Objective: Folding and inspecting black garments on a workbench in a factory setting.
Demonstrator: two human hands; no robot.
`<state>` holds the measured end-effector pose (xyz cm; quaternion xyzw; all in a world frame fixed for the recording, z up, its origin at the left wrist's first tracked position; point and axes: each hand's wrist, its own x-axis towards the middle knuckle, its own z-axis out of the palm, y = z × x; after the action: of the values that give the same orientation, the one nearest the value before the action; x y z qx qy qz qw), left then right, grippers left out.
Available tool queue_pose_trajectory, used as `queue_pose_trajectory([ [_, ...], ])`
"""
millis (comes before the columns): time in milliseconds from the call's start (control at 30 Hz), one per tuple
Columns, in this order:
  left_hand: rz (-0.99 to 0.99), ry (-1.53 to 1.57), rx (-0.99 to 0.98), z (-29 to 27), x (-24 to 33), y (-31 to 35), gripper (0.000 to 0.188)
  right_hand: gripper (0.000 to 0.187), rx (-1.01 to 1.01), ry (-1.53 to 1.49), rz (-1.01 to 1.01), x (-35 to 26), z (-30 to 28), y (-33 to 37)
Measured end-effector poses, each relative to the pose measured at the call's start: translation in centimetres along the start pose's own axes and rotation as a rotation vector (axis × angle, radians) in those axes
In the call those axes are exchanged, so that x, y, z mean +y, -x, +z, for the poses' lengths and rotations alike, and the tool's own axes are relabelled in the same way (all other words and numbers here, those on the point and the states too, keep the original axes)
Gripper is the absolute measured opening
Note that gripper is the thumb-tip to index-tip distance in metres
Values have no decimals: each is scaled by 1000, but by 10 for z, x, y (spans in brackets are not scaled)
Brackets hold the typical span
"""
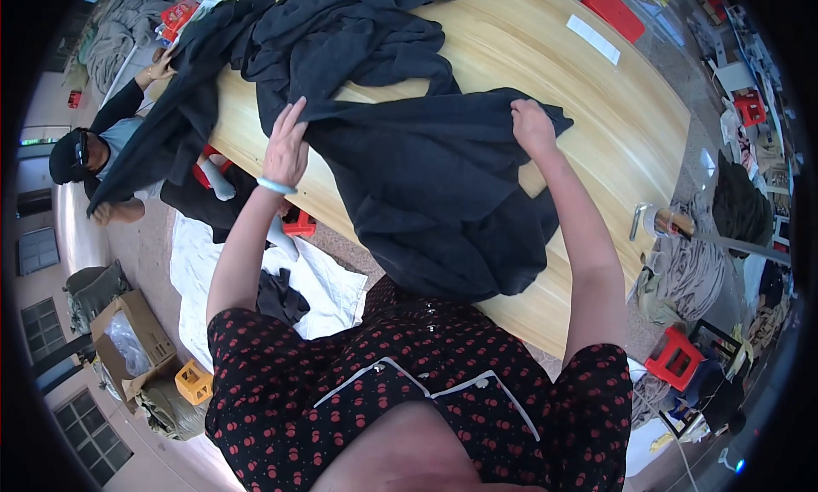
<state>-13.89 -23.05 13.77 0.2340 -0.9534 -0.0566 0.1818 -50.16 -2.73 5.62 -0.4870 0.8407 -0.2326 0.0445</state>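
A dark black piece of cloth (434, 177) is stretched between my two hands over the table, its upper edge fairly straight and its lower part hanging in folds toward me. My left hand (287, 151), with a pale bangle at the wrist, has its fingers extended along the cloth's left end and appears to pinch it; the thumb is hidden. My right hand (534, 128) is closed on the upper right corner, and a bit of cloth sticks out beyond it. More black cloth (358, 45) lies heaped just past my left hand.
A wooden table (630, 143) spreads under the cloth, with a white strip (593, 39) and a red tray (613, 13) at its far side. At left a person (119, 155) in a cap holds another black cloth. Red stools (675, 360) and a cardboard box (132, 343) stand around.
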Motion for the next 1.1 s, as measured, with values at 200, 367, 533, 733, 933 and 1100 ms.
queue_pose_trajectory([
  [200, -59, 49, 76, 0, 2, 22, 18, 25, -54, 310, 85, 35, 68, -40],
  [367, -167, -80, 180, 17, -23, 14, 24, 22, -196, 408, 305, 67, 57, -45],
  [533, -67, -185, 398, 3, -47, -50, 21, 32, 295, 278, 160, 85, -51, -64],
  [733, -129, -271, 607, -6, -35, -47, 24, 42, 503, 154, -217, 32, -134, 19],
  [933, -389, -44, -95, 63, -6, 69, 33, 26, -80, -120, -22, 46, -55, 164],
  [1100, 337, 454, -452, 82, 186, 47, 59, 11, -193, -312, 147, 27, -37, 262],
])
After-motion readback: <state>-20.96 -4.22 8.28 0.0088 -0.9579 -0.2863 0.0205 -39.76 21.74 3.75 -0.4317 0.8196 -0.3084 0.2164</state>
